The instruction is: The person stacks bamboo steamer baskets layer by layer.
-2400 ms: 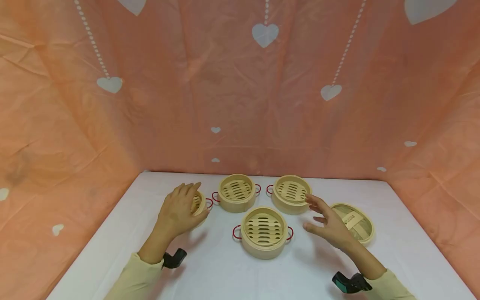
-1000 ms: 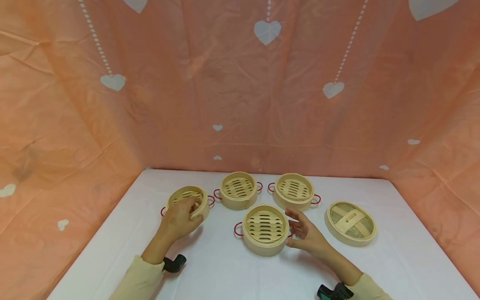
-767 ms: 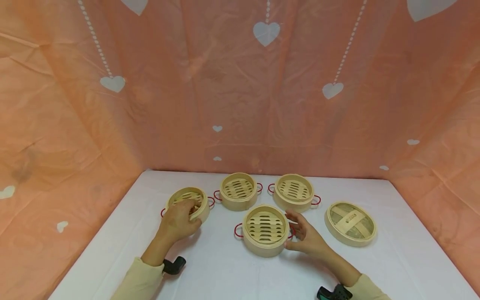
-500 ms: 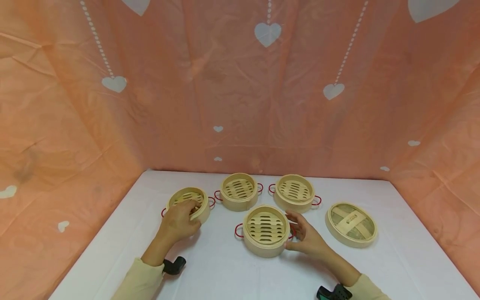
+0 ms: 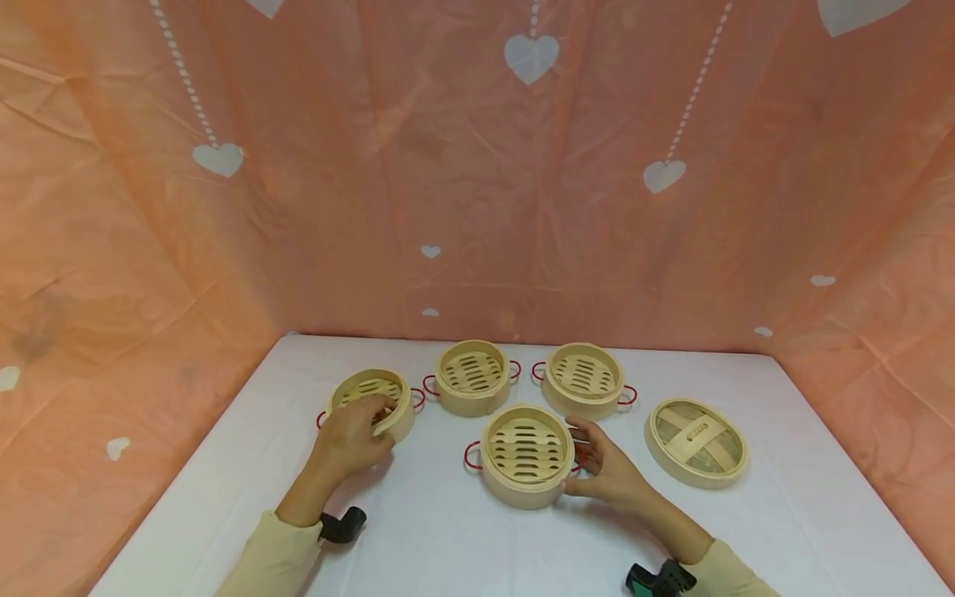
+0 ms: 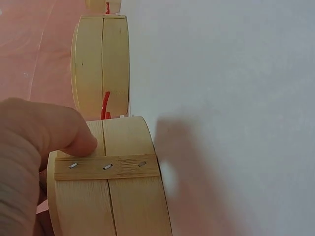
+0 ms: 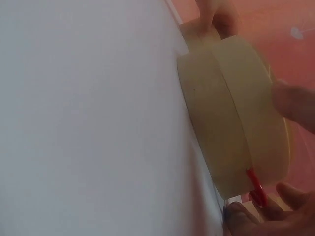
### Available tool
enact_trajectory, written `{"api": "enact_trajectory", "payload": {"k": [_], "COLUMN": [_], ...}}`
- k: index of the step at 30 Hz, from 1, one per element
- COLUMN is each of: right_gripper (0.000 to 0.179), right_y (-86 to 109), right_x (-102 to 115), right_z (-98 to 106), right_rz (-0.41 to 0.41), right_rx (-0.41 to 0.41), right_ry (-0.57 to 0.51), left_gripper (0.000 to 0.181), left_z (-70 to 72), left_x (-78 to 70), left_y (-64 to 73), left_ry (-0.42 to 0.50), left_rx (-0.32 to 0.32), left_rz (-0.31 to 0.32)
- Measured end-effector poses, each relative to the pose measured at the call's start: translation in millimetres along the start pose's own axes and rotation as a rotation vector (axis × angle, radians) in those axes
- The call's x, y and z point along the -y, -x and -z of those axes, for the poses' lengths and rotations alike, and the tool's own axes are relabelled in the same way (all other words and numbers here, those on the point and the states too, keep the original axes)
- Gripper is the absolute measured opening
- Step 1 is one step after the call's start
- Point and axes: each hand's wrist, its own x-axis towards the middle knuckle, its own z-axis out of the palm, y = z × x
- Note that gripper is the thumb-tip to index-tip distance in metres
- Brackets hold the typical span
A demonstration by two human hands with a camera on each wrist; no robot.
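Toward the left of the white table stands a round bamboo steamer [image 5: 399,424] with red handles and a slatted base. My left hand [image 5: 351,435] pinches its near wall, the thumb outside and the fingers reaching in over the rim; in the left wrist view the thumb [image 6: 74,130] presses beside a stapled strip. A second bamboo steamer [image 5: 522,493] sits at the front middle. My right hand [image 5: 608,468] holds its right side, thumb on the near wall, fingers around the red handle [image 7: 257,187]. Those fingers are partly hidden behind the steamer in the head view.
Two more bamboo steamers stand at the back, one left of centre [image 5: 470,404] and one right of centre [image 5: 585,406]. A round woven bamboo lid [image 5: 697,473] lies on the right. An orange cloth [image 5: 477,207] with white hearts encloses the table [image 5: 433,539].
My left hand has come down from over the left steamer and taken its wall. From beside the lid, my right hand has moved left to the front steamer. Both have since stayed nearly still.
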Motion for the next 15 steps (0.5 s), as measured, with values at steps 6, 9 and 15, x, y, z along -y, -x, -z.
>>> {"api": "enact_trajectory", "payload": {"k": [6,9,15], "right_gripper": [0.089,0.089,0.089], "right_y": [-1.5,-2.0,-2.2], "right_x": [-1.2,-0.9,1.4], "right_z": [1.1,0.7,0.3], "right_rz": [0.032,0.038,0.040], "right_rx": [0.012,0.017,0.014], "right_ry": [0.005,-0.006,-0.001], "left_gripper": [0.036,0.036,0.036], "left_z": [0.3,-0.1,2.6], "left_x": [-0.1,-1.0,-7.4], "left_y": [-0.1,1.4,2.6], "left_ry": [-0.002,-0.004,0.011], "left_rx": [-0.015,-0.025,-0.029], "left_rz": [-0.010,-0.006,0.016]}}
